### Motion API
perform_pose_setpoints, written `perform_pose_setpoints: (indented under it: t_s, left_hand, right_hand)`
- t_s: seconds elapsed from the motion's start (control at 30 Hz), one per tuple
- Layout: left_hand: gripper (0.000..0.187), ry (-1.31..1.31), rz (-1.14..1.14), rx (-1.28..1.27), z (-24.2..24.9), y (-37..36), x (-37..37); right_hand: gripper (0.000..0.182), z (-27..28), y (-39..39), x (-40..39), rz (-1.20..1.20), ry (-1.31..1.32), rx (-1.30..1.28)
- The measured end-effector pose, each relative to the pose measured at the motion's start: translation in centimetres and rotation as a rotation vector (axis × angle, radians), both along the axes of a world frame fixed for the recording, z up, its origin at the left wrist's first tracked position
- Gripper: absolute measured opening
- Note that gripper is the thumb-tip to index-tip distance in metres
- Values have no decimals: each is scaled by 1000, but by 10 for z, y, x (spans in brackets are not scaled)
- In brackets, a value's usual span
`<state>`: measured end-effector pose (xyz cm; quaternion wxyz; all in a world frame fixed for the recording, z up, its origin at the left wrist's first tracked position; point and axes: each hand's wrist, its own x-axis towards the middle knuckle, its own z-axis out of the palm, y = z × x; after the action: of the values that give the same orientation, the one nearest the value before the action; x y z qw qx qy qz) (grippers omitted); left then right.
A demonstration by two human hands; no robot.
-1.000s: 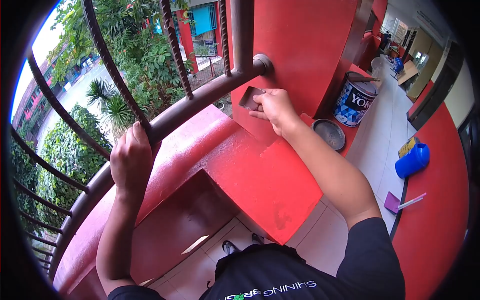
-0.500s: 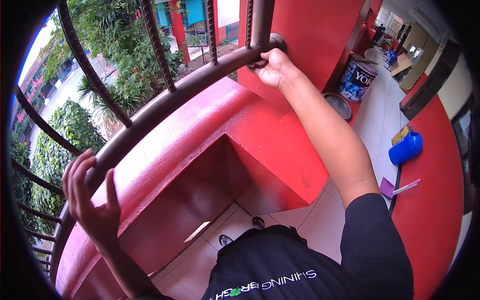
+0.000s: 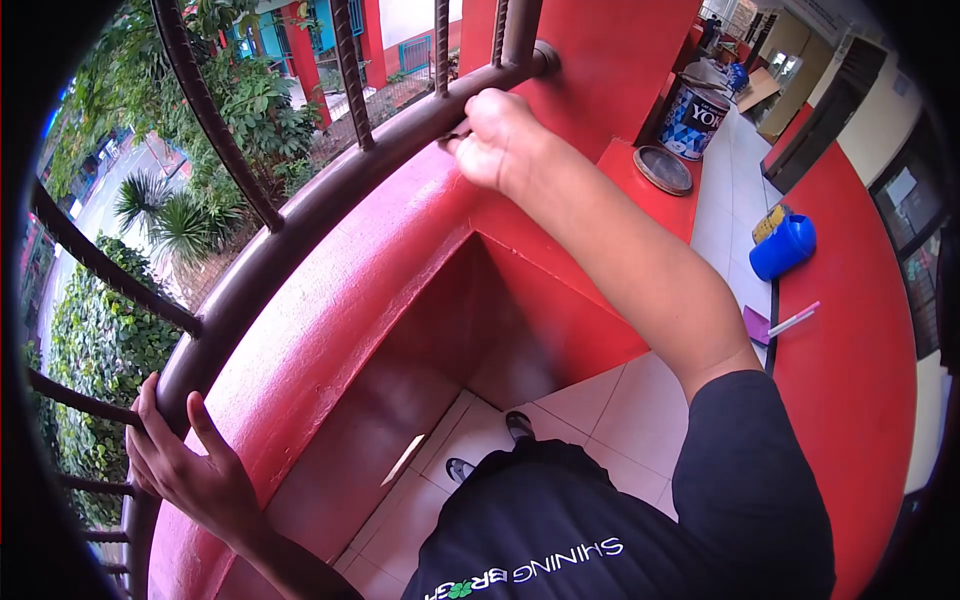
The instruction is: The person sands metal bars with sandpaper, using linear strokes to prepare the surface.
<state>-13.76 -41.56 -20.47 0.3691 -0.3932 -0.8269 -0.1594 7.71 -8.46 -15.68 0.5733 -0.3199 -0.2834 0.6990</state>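
Observation:
A thick brown metal rail (image 3: 300, 225) with ribbed upright bars curves along the top of a glossy red-pink ledge (image 3: 340, 270). My right hand (image 3: 497, 140) is closed at the rail's underside near its upper end. A small dark edge shows between its fingers, too little to name. Lower down, my left hand (image 3: 195, 475) curls round the same rail, thumb on the near side and fingers reaching over the far side, where their tips are partly hidden.
A paint can (image 3: 692, 122) and its round lid (image 3: 663, 170) stand on a red step by a red pillar (image 3: 600, 60). A blue container (image 3: 783, 247) and a purple dustpan (image 3: 757, 325) lie to the right. Shrubs (image 3: 110, 330) grow beyond the bars.
My right hand has moved down and left along the rail, away from its end fitting. My left hand has gone from loosely raised fingers to curling round the rail. The view has shifted.

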Motion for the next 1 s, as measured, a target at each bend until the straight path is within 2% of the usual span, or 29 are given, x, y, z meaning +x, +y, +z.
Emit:
perform_pose_setpoints:
  t_s: [0.07, 0.1, 0.17, 0.2, 0.27, 0.3, 0.33, 0.4, 0.43, 0.47, 0.53, 0.6, 0.67, 0.73, 0.83, 0.87, 0.9, 0.93, 1.0]
  left_hand:
    - [45, 27, -13, 13, -1, 2, 2]
    - [45, 41, -15, 19, -1, 1, 1]
    - [46, 55, -19, 39, -1, 1, 2]
    - [45, 55, -20, 33, -1, 0, 1]
    - [45, 53, -18, 26, -1, 0, 0]
    - [45, 48, -14, 21, 0, 0, 1]
    - [45, 44, -13, 12, 0, -1, 3]
    - [46, 8, -25, 20, 1, -1, 5]
    - [46, -22, -34, 31, 1, -1, 5]
    - [46, -21, -33, 35, 1, -2, 5]
    - [46, 44, -28, 30, 0, -1, 4]
    - [45, 35, -11, 27, 1, 0, 5]
    - [45, 29, -8, 14, 1, -1, 5]
    - [44, 21, -20, 25, 1, -2, 4]
    - [45, 13, -31, 27, 2, -2, 5]
    - [45, 13, -37, 22, 2, -3, 6]
    - [45, 9, -43, 23, 2, -3, 6]
    - [46, 3, -45, 34, 2, -3, 5]
    - [46, 3, -51, 45, 1, -1, 5]
  right_hand:
    - [31, -4, 14, 7, 67, -22, -27]
    - [32, -11, 49, 18, 13, 51, -39]
    - [30, 13, 41, 23, -110, 105, -131]
    - [30, 5, 27, 16, -112, 106, -124]
    - [28, -7, 5, -8, -2, 4, -13]
    - [27, -20, 11, -2, 154, 2, -69]
    - [27, -24, 30, 5, 153, -5, -73]
    - [28, -15, 73, 19, 106, 82, -123]
    - [28, 2, 66, 23, -29, 150, -166]
    - [28, -4, 63, 17, -28, 150, -163]
    - [27, -21, 51, -11, -159, 7, 16]
    - [27, -25, 20, -18, 18, -58, -7]
    - [27, -30, 68, -3, 11, 40, -71]
    - [25, -3, 80, 17, -278, 14, -121]
    - [35, -13, 3, -20, -498, -700, 224]
    - [39, -22, -29, -24, -429, -901, 366]
    - [41, -68, -34, -36, -632, -860, 822]
    - [42, -81, -47, -32, -582, -907, 1090]
    - [39, -81, -34, -23, -593, -862, 1073]
